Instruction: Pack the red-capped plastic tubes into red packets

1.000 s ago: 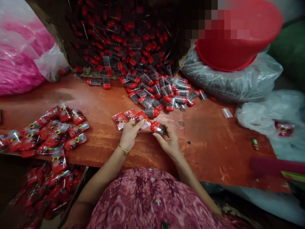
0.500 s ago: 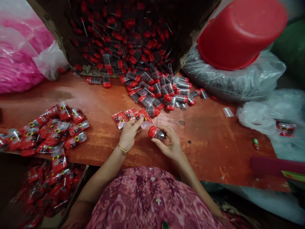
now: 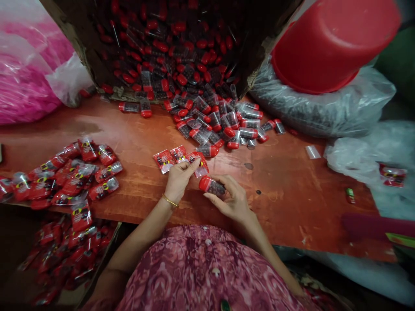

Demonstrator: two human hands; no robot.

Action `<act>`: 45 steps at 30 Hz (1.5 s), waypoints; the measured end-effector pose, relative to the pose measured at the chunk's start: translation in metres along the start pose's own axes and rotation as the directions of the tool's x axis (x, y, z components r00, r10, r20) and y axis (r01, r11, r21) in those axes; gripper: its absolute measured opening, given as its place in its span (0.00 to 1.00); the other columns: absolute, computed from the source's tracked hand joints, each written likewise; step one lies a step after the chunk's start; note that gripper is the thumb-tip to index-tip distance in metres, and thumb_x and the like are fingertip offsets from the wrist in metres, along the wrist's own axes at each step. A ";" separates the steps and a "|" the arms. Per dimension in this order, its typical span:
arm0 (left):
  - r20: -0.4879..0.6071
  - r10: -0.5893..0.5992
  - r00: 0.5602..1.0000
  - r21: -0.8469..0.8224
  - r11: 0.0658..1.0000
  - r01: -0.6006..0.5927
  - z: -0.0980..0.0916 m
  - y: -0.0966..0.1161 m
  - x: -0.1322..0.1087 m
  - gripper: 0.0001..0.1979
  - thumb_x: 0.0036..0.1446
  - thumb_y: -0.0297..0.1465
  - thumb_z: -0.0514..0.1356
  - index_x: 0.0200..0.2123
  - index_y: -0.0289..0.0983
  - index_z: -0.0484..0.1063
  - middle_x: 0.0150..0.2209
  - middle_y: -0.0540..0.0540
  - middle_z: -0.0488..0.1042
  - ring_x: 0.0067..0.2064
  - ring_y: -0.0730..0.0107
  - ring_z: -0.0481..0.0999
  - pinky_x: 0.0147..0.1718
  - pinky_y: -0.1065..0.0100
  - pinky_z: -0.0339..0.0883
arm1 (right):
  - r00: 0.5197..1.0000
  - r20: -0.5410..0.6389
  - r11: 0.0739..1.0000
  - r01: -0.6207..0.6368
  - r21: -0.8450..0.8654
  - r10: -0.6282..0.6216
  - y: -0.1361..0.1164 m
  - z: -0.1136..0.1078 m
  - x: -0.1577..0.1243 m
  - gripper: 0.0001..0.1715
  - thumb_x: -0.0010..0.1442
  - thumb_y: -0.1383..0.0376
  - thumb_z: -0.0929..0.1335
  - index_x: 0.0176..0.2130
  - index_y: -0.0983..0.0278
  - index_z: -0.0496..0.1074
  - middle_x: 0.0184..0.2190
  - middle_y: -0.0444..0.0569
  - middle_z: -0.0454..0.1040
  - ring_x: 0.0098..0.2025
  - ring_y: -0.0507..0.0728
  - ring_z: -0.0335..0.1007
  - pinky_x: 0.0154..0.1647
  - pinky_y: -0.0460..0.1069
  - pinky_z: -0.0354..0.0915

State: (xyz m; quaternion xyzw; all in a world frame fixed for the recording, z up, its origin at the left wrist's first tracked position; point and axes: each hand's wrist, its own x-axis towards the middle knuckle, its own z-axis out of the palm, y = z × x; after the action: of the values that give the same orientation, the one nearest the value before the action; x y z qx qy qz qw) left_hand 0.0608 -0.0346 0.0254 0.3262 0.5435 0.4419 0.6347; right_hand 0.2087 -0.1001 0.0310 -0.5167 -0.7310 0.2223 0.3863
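My left hand, with a gold bracelet at the wrist, pinches a small red printed packet between thumb and fingers. Two similar red packets lie flat on the table just left of its fingertips. My right hand is closed around a small clear bottle with a red cap and dark round pieces inside. The bottle lies tilted, its cap pointing left toward the packet. Just beyond the held packet, another red-capped bottle rests on the table.
A torn cardboard box spills many red-capped bottles onto the red table. Filled red packets are heaped at the left, more below the edge. A red bucket sits on a plastic sack; a pink-filled bag stands left.
My left hand has shifted slightly right, and the packet it pinches is turned more upright. The bottle in my right hand has moved slightly left and down.
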 end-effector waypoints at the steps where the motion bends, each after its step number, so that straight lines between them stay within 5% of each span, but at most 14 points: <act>1: 0.005 -0.007 1.000 0.002 1.000 0.007 0.000 -0.001 0.000 0.24 0.36 0.48 0.67 0.13 0.34 0.63 0.14 0.55 0.60 0.19 0.81 0.57 0.21 0.73 0.51 | 1.000 0.002 1.000 0.007 -0.003 -0.007 0.000 0.000 0.000 0.20 0.54 0.62 0.70 0.47 0.59 0.67 0.38 0.50 0.74 0.38 0.57 0.71 0.39 0.52 0.68; 12: 0.064 -0.077 0.995 -0.031 0.996 0.079 -0.008 0.011 -0.006 0.22 0.32 0.48 0.68 0.16 0.34 0.70 0.18 0.51 0.70 0.22 0.77 0.66 0.23 0.73 0.60 | 0.995 -0.070 0.996 -0.078 -0.041 0.075 0.006 0.004 -0.001 0.19 0.54 0.60 0.70 0.46 0.60 0.67 0.36 0.49 0.73 0.36 0.57 0.70 0.36 0.52 0.68; 18: 0.002 -0.108 0.994 -0.079 0.991 0.107 -0.010 0.015 -0.004 0.22 0.30 0.47 0.69 0.16 0.34 0.69 0.17 0.51 0.69 0.22 0.78 0.67 0.24 0.74 0.61 | 0.998 -0.048 0.999 -0.035 -0.042 0.033 0.002 0.002 -0.001 0.18 0.54 0.60 0.70 0.45 0.59 0.67 0.35 0.49 0.74 0.35 0.57 0.70 0.36 0.53 0.68; 24: 0.033 0.012 0.999 0.009 1.000 -0.012 -0.010 0.009 -0.003 0.20 0.37 0.47 0.67 0.16 0.34 0.71 0.17 0.51 0.68 0.23 0.76 0.65 0.25 0.72 0.59 | 0.998 -0.058 0.999 0.022 -0.042 -0.025 -0.007 -0.004 0.002 0.18 0.54 0.62 0.70 0.46 0.59 0.67 0.36 0.50 0.75 0.35 0.57 0.71 0.35 0.52 0.68; 33: 0.130 0.111 0.985 0.205 0.969 -0.136 -0.016 0.010 -0.007 0.16 0.42 0.41 0.66 0.17 0.33 0.75 0.16 0.52 0.67 0.22 0.78 0.61 0.24 0.72 0.55 | 0.994 -0.047 0.994 -0.100 0.051 0.103 0.001 0.003 0.002 0.19 0.53 0.59 0.70 0.45 0.59 0.68 0.37 0.49 0.74 0.38 0.57 0.71 0.38 0.52 0.68; 45: 0.125 0.041 0.991 -0.072 0.997 -0.032 0.004 -0.002 -0.014 0.14 0.40 0.37 0.68 0.29 0.33 0.75 0.28 0.47 0.77 0.30 0.72 0.73 0.35 0.69 0.66 | 0.960 -0.198 0.974 -0.170 0.149 0.198 0.002 0.027 0.014 0.19 0.54 0.61 0.69 0.47 0.60 0.67 0.40 0.50 0.73 0.42 0.58 0.69 0.44 0.54 0.67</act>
State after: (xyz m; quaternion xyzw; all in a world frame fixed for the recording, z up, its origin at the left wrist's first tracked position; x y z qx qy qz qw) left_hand 0.0645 -0.0482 0.0304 0.3410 0.4805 0.4506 0.6707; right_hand 0.1865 -0.0847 0.0176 -0.5769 -0.6183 0.2485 0.4723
